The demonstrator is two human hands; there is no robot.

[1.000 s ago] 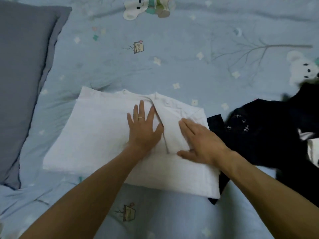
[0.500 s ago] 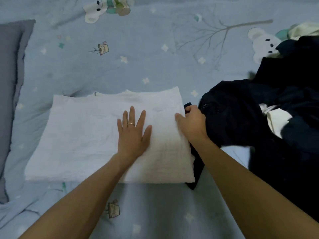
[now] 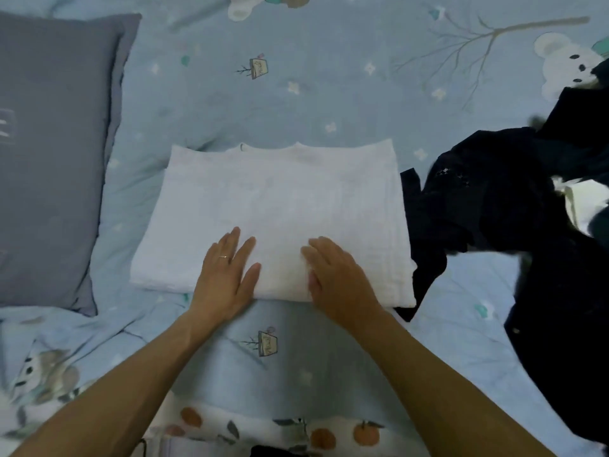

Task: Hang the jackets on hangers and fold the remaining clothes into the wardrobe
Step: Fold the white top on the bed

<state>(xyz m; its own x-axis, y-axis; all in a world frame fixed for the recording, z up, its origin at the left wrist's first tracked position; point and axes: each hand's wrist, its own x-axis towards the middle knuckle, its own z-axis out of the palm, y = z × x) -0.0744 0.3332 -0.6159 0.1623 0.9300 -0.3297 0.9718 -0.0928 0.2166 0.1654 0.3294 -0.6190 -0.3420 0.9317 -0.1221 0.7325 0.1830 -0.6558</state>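
White textured fabric, a folded garment (image 3: 280,209), is laid flat on a pale blue printed bedsheet (image 3: 329,77). Its near edge is pressed by both hands: the left hand (image 3: 227,275) is spread flat with fingers straight, and the right hand (image 3: 336,278) is likewise laid flat, nothing being gripped. A grey pillow (image 3: 52,153) is seen at left, and a heap of dark clothes (image 3: 527,209) lies just beside the garment at right.

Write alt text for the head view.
Both hands, left and right, rest flat on the near edge of a folded white garment on a blue bedsheet. Dark clothes lie right, a grey pillow left.
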